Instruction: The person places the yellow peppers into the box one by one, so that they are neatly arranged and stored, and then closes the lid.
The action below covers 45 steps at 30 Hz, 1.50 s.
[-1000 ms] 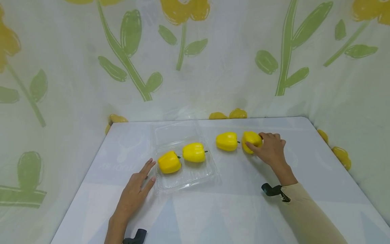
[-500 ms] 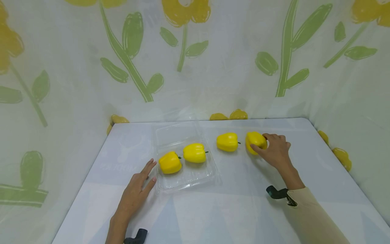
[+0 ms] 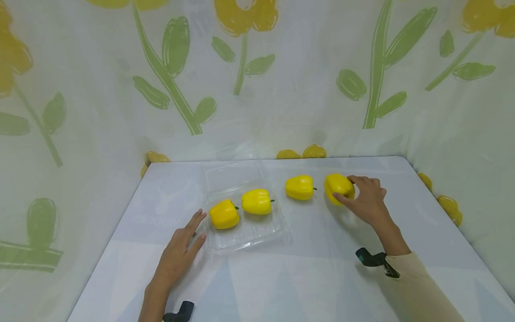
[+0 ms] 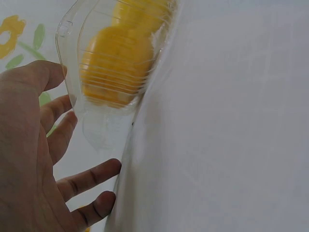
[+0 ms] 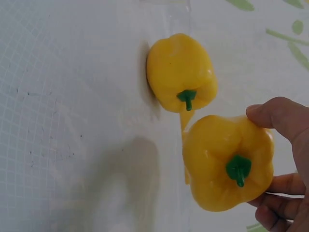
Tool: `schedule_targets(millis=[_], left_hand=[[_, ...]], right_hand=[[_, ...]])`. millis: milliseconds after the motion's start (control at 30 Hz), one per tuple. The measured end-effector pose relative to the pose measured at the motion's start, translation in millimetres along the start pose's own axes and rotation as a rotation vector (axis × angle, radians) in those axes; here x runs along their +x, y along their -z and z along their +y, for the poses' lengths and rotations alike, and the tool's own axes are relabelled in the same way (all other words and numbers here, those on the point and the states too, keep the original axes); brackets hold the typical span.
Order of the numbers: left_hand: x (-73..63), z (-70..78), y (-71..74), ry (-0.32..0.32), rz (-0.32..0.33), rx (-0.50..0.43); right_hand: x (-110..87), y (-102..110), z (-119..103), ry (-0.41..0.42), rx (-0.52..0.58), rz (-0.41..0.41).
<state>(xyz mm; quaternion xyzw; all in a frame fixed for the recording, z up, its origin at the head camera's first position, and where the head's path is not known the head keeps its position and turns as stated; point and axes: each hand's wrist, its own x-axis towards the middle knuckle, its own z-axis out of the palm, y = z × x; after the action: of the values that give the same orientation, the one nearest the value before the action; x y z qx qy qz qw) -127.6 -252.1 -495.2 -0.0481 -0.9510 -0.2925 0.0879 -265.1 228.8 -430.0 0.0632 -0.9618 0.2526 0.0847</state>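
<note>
At the right of the head view, my right hand (image 3: 368, 199) holds a yellow bell pepper (image 3: 337, 187) between thumb and fingers. The right wrist view shows the green stem of this held pepper (image 5: 227, 188), and a shadow lies apart on the table. Another yellow bell pepper (image 3: 299, 187) rests on the table just to its left. Two more peppers, one at the left (image 3: 223, 215) and one at the right (image 3: 255, 202), lie in an open clear plastic clamshell container (image 3: 246, 244). My left hand (image 3: 177, 250) has its fingers extended, fingertips right at the container's left rim (image 4: 72, 87).
The container's clear lid (image 3: 231, 172) lies folded back toward the far edge of the white table (image 3: 322, 277). Behind the table hangs a pale cloth (image 3: 297, 103) printed with flowers, which also lines both sides.
My right hand has moved slightly right with its pepper, widening the gap to the loose pepper on the table. My left hand has stayed at the container.
</note>
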Motion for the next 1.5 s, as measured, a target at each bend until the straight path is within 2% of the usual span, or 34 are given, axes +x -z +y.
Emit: schedule_targets(millis=[433, 800, 967, 1133, 1500], left_hand=[[-1.6, -3.4, -2.1, -0.003, -0.002, 0.010], [1.7, -3.5, -1.1, 0.006, -0.014, 0.009], [1.2, -2.4, -1.0, 0.016, -0.020, 0.007], [2.4, -2.5, -3.3, 0.000, -0.011, 0.002], [2.0, -2.3, -0.6, 0.000, -0.020, 0.009]], right_hand=[[-9.6, 7.5, -12.1, 0.101, 0.056, -0.009], [-10.1, 8.3, -26.0, 0.189, 0.143, -0.056], [-12.7, 6.4, -34.8, 0.232, 0.179, -0.060], [-12.9, 6.7, -44.7, 0.287, 0.193, -0.066], [-12.3, -1.4, -76.2, 0.315, 0.252, -0.150]])
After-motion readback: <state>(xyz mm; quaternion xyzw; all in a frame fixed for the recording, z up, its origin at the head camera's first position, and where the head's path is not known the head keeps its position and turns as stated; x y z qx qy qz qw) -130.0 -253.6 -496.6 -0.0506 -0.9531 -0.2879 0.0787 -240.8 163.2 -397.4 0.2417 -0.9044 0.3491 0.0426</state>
